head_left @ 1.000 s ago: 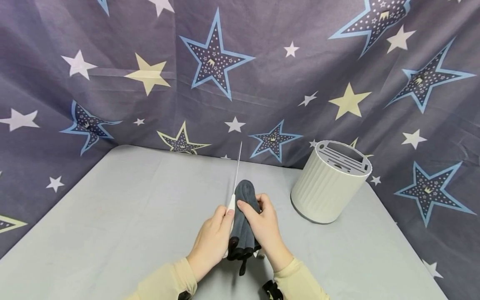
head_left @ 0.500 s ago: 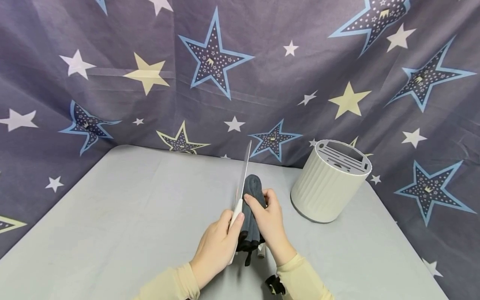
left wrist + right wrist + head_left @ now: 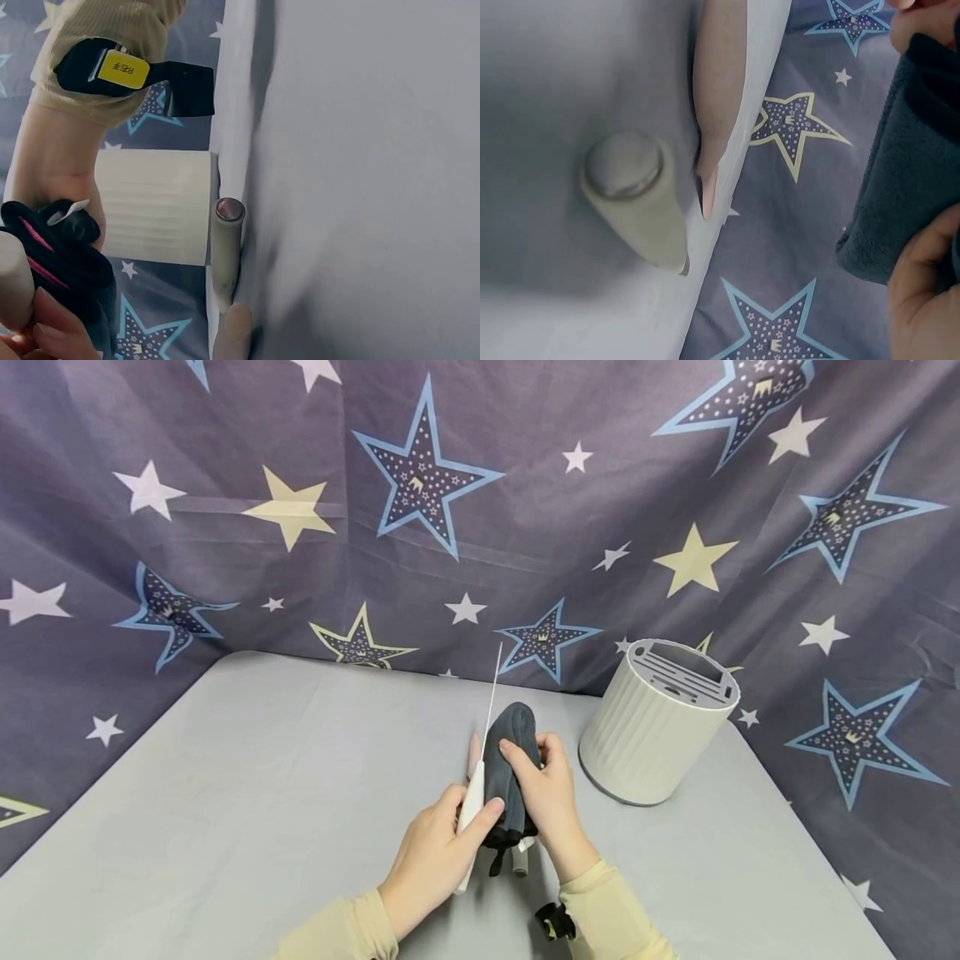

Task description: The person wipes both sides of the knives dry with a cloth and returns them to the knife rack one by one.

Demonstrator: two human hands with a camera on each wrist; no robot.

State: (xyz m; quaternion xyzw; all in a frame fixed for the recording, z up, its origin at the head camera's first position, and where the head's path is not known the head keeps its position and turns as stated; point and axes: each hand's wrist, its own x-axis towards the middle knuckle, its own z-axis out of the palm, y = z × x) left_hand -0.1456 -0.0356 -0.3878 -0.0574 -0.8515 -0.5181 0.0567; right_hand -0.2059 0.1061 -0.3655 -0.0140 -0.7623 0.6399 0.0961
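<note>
The left hand [image 3: 435,856] has its grip closed round the white handle of a knife [image 3: 474,793], thumb laid along the handle, the thin blade standing up and away from the person. The right hand [image 3: 551,793] grips a dark grey cloth [image 3: 508,760], fingers curled over it, and holds it against the right side of the blade. Both are held just above the grey desk [image 3: 225,793], near its middle. A second knife [image 3: 521,860] lies on the desk under the hands. A white ribbed knife block [image 3: 652,735] stands near, to the right.
</note>
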